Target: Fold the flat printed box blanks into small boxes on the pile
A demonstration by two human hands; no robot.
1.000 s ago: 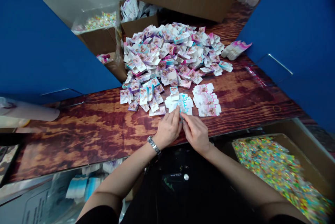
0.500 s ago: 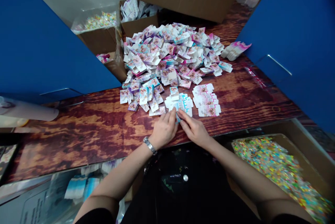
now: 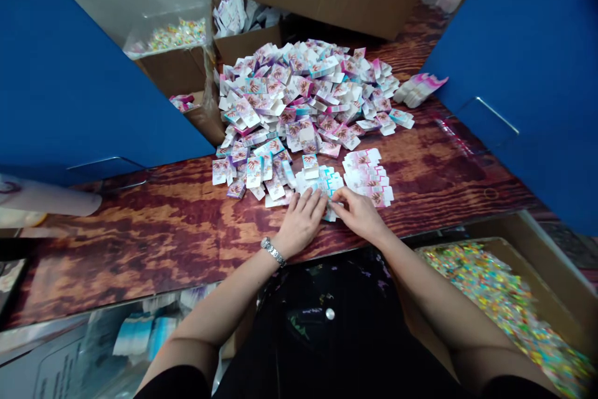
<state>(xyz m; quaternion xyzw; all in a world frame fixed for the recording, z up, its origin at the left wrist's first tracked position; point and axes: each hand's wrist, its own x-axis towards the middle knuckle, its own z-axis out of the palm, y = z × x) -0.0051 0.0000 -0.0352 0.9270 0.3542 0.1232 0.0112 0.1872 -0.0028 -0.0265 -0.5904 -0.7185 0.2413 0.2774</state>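
Note:
My left hand point(image 3: 303, 220) lies palm down with its fingers stretched out over the lower left of a fanned set of flat blue-and-white cartons point(image 3: 331, 180). On the right of it, my right hand point(image 3: 359, 213) has thumb and forefinger pinched at a pale flat carton point(image 3: 329, 215) near the table's front edge; the fingers partly cover it. A fanned set of flat pink-and-white cartons point(image 3: 369, 176) lies just beyond my right hand. One small folded box point(image 3: 310, 165) rests at the top of the blue set.
A large heap of folded small boxes point(image 3: 299, 91) covers the table's back middle. Open cardboard boxes point(image 3: 247, 44) stand behind it. Blue cabinet doors point(image 3: 509, 63) flank both sides. At lower right, a drawer holds colourful wrapped pieces point(image 3: 495, 299). A bottle point(image 3: 51, 195) lies at left.
My left hand has flattened and its fingers have spread from a pinch. My right hand has shifted slightly right, away from the left fingertips. The small blue piece between them is no longer visible.

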